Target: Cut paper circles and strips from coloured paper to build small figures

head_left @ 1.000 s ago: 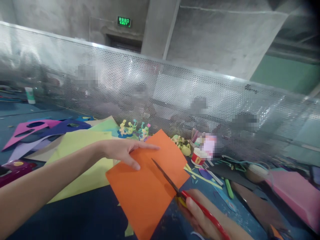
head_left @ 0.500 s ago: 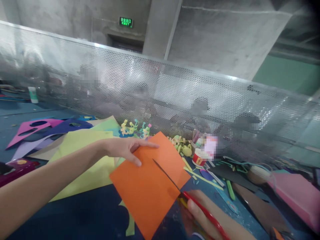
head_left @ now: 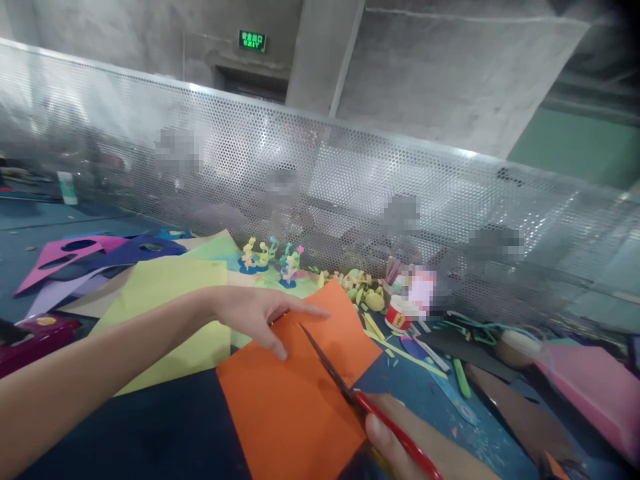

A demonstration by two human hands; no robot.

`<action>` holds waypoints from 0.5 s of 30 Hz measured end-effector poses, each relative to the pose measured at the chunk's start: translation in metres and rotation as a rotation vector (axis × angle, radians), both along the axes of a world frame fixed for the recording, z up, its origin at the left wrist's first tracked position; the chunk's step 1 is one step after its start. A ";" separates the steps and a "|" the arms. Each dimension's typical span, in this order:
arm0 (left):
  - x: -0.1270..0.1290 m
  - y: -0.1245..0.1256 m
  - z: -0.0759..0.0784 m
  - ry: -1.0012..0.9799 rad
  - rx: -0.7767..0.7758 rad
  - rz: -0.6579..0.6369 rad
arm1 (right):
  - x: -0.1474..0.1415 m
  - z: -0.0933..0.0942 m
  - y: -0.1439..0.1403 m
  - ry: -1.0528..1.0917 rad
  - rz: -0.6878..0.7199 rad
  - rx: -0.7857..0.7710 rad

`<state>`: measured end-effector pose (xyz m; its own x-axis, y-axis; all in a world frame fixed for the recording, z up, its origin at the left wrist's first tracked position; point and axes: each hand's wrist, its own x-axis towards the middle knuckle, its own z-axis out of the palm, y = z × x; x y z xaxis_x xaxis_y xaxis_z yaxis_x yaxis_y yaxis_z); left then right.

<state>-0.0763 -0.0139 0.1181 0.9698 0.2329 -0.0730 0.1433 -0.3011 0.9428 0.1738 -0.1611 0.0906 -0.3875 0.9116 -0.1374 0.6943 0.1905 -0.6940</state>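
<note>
A sheet of orange craft paper or foam [head_left: 295, 407] is held up over the dark blue tabletop. My left hand [head_left: 255, 317] grips its far left edge, thumb and index finger lying on top and the other fingers partly hidden. Red-handled scissors [head_left: 395, 430] are in my right hand [head_left: 385, 440], whose fingers wrap the handle near the sheet's right side. Their dark blades run diagonally across the orange sheet, the tip pointing toward my left hand. A slit parts the sheet's right edge beside the blades. The lower blade is hidden beneath the sheet.
Yellow sheets [head_left: 170, 340] lie under my left forearm, beside cut purple and pink pieces [head_left: 65, 257]. Small flower figures [head_left: 290, 267], a red-and-white cup [head_left: 399, 313] and scraps stand behind. A perforated metal screen [head_left: 325, 180] borders the table; a pink sheet [head_left: 595, 393] lies right.
The scissors have moved slightly left and farther into the orange sheet, and the slit at its right edge has widened. The sheet's near part has dropped lower. My left hand has shifted slightly down.
</note>
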 end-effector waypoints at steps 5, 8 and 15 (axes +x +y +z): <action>0.002 -0.005 0.003 -0.004 -0.033 -0.023 | 0.000 -0.002 0.000 0.020 0.002 -0.012; 0.003 -0.006 0.003 -0.020 -0.021 -0.016 | -0.002 0.000 0.003 0.045 0.024 -0.014; 0.002 -0.005 0.004 -0.049 -0.033 -0.043 | -0.011 -0.001 0.008 0.115 0.069 -0.014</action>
